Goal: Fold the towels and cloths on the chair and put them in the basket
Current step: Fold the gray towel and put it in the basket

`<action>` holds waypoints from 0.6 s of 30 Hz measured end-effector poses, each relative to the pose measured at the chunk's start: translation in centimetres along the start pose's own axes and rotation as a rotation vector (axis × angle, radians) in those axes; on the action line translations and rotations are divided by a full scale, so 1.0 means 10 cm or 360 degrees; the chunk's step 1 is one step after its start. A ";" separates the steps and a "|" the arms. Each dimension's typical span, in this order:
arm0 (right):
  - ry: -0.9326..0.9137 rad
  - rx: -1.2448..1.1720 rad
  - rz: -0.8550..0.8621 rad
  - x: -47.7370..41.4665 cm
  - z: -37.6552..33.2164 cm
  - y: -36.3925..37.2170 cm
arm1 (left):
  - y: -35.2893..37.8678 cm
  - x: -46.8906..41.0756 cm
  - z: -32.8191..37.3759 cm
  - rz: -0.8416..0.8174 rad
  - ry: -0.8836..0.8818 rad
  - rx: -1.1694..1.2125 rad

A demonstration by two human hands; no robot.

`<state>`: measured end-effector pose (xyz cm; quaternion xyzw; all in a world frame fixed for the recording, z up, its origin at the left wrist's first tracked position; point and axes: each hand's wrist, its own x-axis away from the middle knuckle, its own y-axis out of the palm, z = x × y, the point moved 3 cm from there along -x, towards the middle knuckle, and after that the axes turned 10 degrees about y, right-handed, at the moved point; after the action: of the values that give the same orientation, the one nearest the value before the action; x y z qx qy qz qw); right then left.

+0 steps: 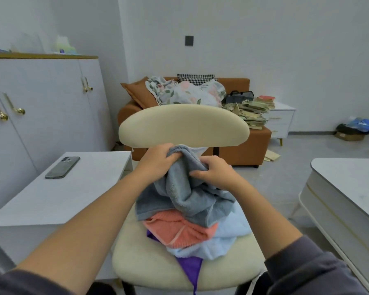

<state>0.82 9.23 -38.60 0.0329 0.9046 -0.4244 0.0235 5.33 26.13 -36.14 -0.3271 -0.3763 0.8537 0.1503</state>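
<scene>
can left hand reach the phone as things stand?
Probably yes: the phone lies uncovered on the table, nothing between. But the left hand grips the grey towel, so it must let go first.

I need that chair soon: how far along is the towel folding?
Nothing looks folded; no basket in view. Left hand and right hand grip the grey towel on top. The coral towel, blue towel and purple cloth lie crumpled on the chair.
</scene>
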 end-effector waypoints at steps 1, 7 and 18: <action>0.0011 -0.0025 0.0034 -0.01 0.02 -0.02 | 0.00 -0.01 0.02 -0.0006 0.0012 -0.0037; 0.0101 -0.0412 0.0208 -0.03 0.05 -0.10 | 0.05 0.03 0.01 -0.0380 0.0118 -0.0161; 0.0030 -0.0651 0.0229 -0.31 -0.16 -0.28 | -0.24 -0.29 -0.16 0.0164 -0.0219 0.0414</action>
<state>3.67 8.57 -35.16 0.0958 0.9673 -0.2290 0.0513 8.60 27.19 -33.88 -0.2644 -0.2548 0.9222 0.1212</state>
